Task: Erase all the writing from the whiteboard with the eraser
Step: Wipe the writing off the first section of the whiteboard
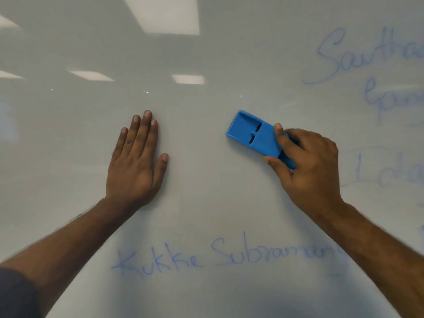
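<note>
Nearest to the camera, at the lower left corner of the view, a dark sleeve [16, 294] covers the left upper arm, and both bare forearms reach forward onto the whiteboard [206, 203]. Between the forearms, toward the lower edge of the board, runs one line of blue writing, the lower writing [220, 255]. It is complete and looks untouched.

Further up, the left hand [135, 161] lies flat on a bare part of the board, the fingers spread a little and pressed on the surface; it holds nothing. To its right, the right hand [307, 161] pinches the blue eraser [254, 134] across its short sides, the thumb on the lower side and the fingers on the upper side, at the lower right end of the eraser. The eraser rests flat on the board near its middle. Its long axis is slanted, from upper left to lower right, and the free end points to the upper left, away from the palm.

The writing that remains lies in two directions from this hand: the lower writing is below it, near the wrist, and the right writing [371, 65] stands along the right edge of the board, above and beside the hand, partly cut by the picture. I judge that the right hand is the one to do the next stroke, because it has the eraser already. A stroke downward would meet the lower writing with the long side of the eraser.

At the far top edge, the board shows only bright reflections of ceiling lights [165, 14].
</note>
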